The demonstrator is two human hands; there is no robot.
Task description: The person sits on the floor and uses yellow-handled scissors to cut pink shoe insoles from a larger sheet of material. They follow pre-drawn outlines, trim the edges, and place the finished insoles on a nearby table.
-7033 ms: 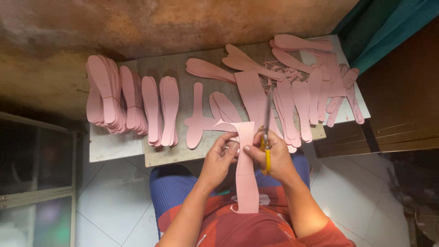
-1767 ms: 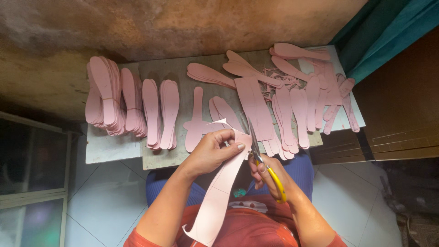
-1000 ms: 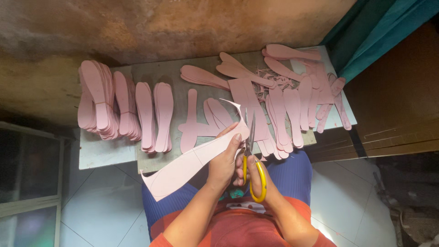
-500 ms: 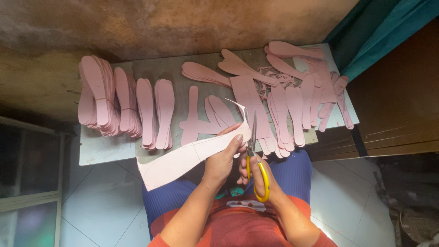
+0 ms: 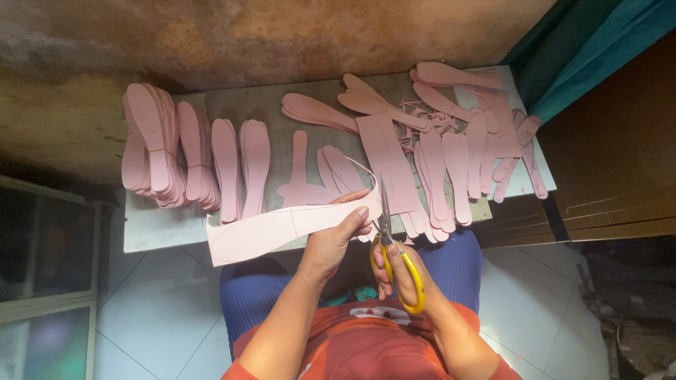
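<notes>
Meanwhile, left hand (image 5: 331,243) holds pink sheet (image 5: 274,229).

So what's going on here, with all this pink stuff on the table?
A seated person is cutting a pink sheet with yellow-handled scissors. The left hand pinches the sheet's right end, the rest sticking out to the left, while the right hand works the scissors, blades pointing up at the sheet's edge. On the low table ahead, cut sole-shaped pieces stand in neat stacks on the left, and looser soles and offcuts lie spread on the right.
</notes>
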